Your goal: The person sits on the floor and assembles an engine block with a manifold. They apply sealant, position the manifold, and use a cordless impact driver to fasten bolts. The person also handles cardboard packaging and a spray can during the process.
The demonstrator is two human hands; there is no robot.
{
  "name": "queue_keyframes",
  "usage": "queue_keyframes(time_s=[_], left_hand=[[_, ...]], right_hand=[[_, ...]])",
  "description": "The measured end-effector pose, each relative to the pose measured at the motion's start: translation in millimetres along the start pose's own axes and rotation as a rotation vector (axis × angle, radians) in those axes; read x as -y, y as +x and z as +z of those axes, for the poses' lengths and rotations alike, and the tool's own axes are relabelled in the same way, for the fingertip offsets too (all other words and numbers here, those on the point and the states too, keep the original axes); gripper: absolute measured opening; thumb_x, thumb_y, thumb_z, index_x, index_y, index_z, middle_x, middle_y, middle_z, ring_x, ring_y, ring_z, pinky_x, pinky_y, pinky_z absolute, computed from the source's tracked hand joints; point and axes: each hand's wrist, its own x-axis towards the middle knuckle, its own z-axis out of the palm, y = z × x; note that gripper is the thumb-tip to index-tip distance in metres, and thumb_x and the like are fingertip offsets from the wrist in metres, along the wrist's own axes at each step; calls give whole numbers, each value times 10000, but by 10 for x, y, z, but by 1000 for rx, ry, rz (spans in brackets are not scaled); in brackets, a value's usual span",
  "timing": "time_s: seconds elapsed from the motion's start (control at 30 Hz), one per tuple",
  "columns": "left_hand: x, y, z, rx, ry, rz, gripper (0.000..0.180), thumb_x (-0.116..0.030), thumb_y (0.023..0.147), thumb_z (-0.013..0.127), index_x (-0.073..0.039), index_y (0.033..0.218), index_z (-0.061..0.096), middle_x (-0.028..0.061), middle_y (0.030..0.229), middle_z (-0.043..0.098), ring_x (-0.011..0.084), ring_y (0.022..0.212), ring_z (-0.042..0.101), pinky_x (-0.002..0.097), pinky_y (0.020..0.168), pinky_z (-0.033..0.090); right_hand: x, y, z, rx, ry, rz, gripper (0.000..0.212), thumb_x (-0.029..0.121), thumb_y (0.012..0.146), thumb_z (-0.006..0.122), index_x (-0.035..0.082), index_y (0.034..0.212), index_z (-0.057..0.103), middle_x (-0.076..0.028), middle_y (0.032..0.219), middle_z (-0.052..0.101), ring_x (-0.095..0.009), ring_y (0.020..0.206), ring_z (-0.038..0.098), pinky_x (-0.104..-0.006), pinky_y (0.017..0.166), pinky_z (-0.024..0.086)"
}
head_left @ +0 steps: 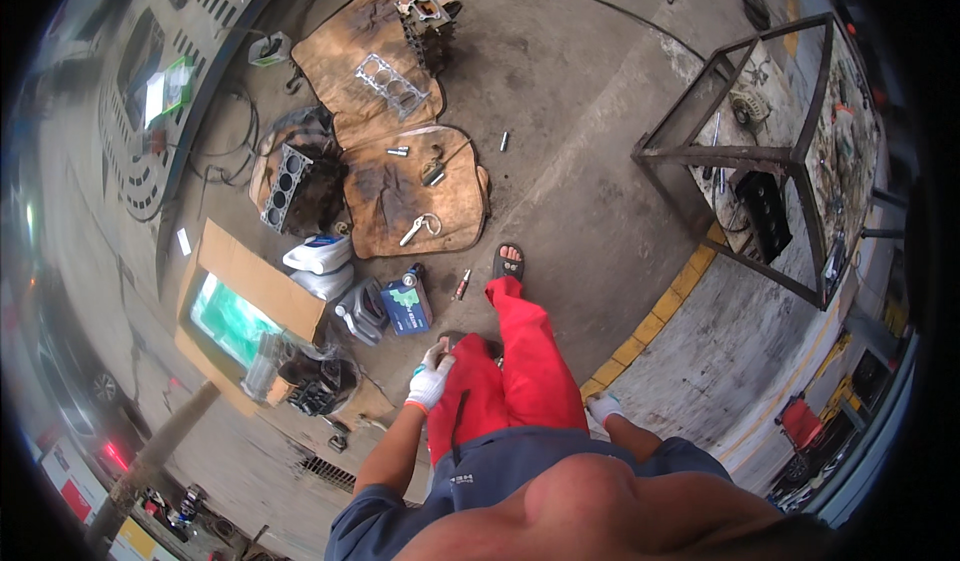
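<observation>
My left hand (429, 381), in a white knit glove, hangs beside my red trouser leg. Its fingers point forward, loosely stretched, and I see nothing held in them. On the other side of my body, my right hand (602, 407), gloved too, is low by my hip; its fingers are mostly hidden. Nearest the left hand on the floor are a blue box (406, 307), a grey jug (362, 313) and a small red-and-silver tool (461, 286). Farther ahead, a stained brown mat (455, 176) bears a silver hand tool (412, 229) and a metal gasket (392, 86).
An engine block (286, 189) stands at the mat's left edge. An open cardboard box (255, 261) with green plastic is at left, near a plastic-wrapped engine part (312, 386). To the right are a metal frame stand (720, 153) and a yellow-edged kerb (650, 327). A cable crosses the far floor.
</observation>
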Motion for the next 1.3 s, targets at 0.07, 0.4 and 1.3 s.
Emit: queue_keyframes(time_s=[0.07,0.4,1.3], left_hand=[[634,-52,-195,-108,7,-140,545,-263,1055,683,20,1504,560,142,1290,719,202,1100,707,326,977,567],[1754,-656,-9,-395,-112,-209,324,-173,1078,571,-19,1341,677,81,1015,745,154,863,686,309,790,568],[-500,-1960,268,-332,-232,-145,555,-457,1120,345,-115,1117,782,164,1184,788,372,1129,743,489,967,566]], right_hand=[[135,-38,-129,-23,-88,-72,430,427,996,581,124,1216,794,-222,1235,763,-406,1200,714,-484,1036,554],[640,49,-850,-386,-52,-199,525,442,1047,595,26,1340,727,-254,1338,721,-424,1294,661,-470,1109,518],[3969,-1395,694,-107,-368,-857,472,351,1050,600,-100,1059,736,-216,953,756,-306,886,685,-424,856,525]])
